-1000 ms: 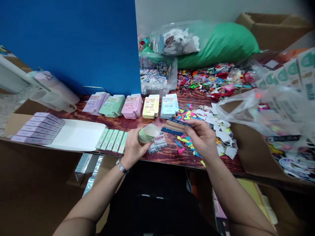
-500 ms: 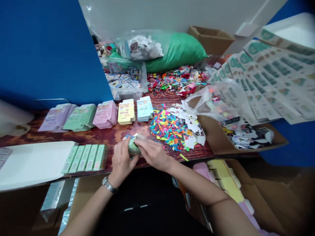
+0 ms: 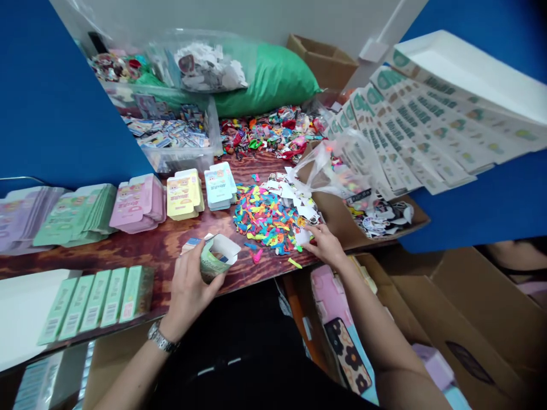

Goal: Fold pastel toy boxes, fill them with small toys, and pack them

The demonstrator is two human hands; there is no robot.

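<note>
Head view: our right hand (image 3: 325, 246) has left the green carton (image 3: 209, 263) for the white cutouts (image 3: 303, 237); whether its grip holds any, we cannot tell. Our left hand (image 3: 188, 285) alone grips the carton over the bench (image 3: 147, 247), mouth now uncovered.

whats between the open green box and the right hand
In the head view, loose pink and blue pieces and the near edge of the colourful pile lie between the green box and the right hand.
</note>
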